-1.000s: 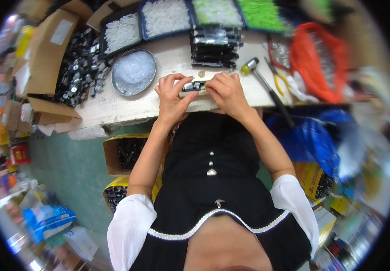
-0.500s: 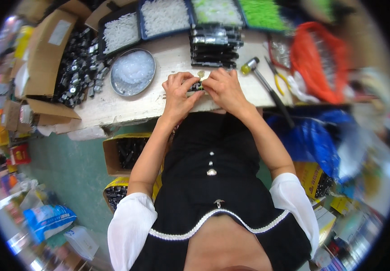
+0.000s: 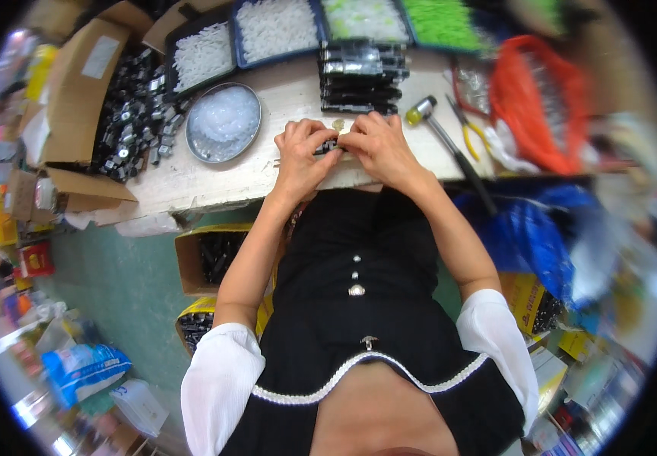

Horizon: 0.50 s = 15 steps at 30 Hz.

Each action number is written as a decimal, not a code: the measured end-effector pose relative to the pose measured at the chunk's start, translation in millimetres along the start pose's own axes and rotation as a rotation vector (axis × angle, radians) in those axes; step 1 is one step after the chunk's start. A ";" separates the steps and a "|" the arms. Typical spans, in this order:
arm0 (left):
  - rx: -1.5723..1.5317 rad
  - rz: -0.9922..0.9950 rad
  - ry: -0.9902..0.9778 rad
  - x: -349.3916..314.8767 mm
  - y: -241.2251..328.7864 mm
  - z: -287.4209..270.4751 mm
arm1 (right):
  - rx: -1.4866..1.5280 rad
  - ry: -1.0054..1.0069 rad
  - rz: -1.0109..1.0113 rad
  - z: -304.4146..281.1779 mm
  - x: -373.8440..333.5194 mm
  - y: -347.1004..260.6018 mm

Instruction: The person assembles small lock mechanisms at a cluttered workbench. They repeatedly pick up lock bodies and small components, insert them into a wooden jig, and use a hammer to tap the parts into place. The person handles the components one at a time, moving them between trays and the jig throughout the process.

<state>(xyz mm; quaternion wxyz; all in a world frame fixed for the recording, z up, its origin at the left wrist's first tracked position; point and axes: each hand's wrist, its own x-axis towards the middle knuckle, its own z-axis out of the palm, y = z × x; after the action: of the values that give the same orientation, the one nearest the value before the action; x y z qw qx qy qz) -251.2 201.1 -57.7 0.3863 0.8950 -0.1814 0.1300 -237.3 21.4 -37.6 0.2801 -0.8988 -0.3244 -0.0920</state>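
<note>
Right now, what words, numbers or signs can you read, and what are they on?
None clearly.
Blue-and-white bag: lettering, too blurred.
Yellow box: dark characters, too small and blurred.
White packet: mark too small.
White label on the cardboard box: too blurred.
Dark part between left hand and right hand: no readable text.

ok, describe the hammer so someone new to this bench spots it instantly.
On the pale workbench, look just right of the person's right hand. The hammer lies slanted there, black grip jutting past the bench's front edge. Unlike the yellow-handled tool beside it, it has a chunky head with one yellowish end.
</note>
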 end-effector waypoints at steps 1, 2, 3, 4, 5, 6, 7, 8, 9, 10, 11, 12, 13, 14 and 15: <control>-0.002 0.001 0.000 0.2 0.0 0.1 | 0.000 -0.003 0.000 -0.2 -0.1 -0.1; -0.003 0.002 0.000 0.4 0.2 0.2 | -0.004 0.005 -0.005 -0.4 -0.2 -0.5; -0.002 -0.001 -0.006 0.8 0.6 -0.2 | -0.007 0.013 -0.010 -0.5 -0.1 -1.1; -0.001 -0.004 -0.013 1.2 1.2 -0.7 | -0.010 0.022 -0.014 -0.8 0.0 -1.4; 0.001 -0.007 -0.019 1.6 1.7 -1.0 | -0.006 0.023 -0.005 -1.6 -0.4 -1.0; 0.011 -0.007 -0.026 2.2 1.9 -1.0 | -0.002 0.026 0.005 -2.6 -1.1 0.0; 0.021 -0.006 -0.033 3.2 2.0 -0.8 | 0.002 0.028 0.014 -3.5 -1.9 1.0; 0.032 -0.006 -0.039 4.1 2.1 -0.6 | 0.008 0.037 0.018 -4.0 -2.7 2.4; 0.039 -0.007 -0.041 5.0 2.3 -0.3 | 0.012 0.045 0.024 -4.9 -3.6 4.2; 0.046 -0.008 -0.043 5.8 2.3 -0.1 | 0.015 0.054 0.030 -5.5 -4.4 5.5; 0.053 -0.009 -0.045 6.3 2.4 0.2 | 0.022 0.055 0.026 -5.5 -5.2 5.8; 0.057 -0.007 -0.048 6.7 2.2 0.4 | 0.028 0.058 0.023 -5.4 -6.2 6.0; 0.060 -0.005 -0.050 7.0 1.9 0.6 | 0.035 0.061 0.020 -5.7 -7.2 6.3; 0.064 -0.003 -0.052 7.5 2.0 0.6 | 0.033 0.064 0.024 -6.6 -8.4 7.0; 0.067 0.007 -0.063 8.1 2.4 0.0 | 0.032 0.066 0.027 -7.5 -9.5 7.6</control>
<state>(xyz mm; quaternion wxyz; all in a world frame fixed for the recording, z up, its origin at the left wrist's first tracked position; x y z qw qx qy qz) -245.0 197.7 -53.1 0.3496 0.9104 -0.1924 0.1090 -239.7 7.3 -38.1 0.3060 -0.8950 -0.3043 -0.1129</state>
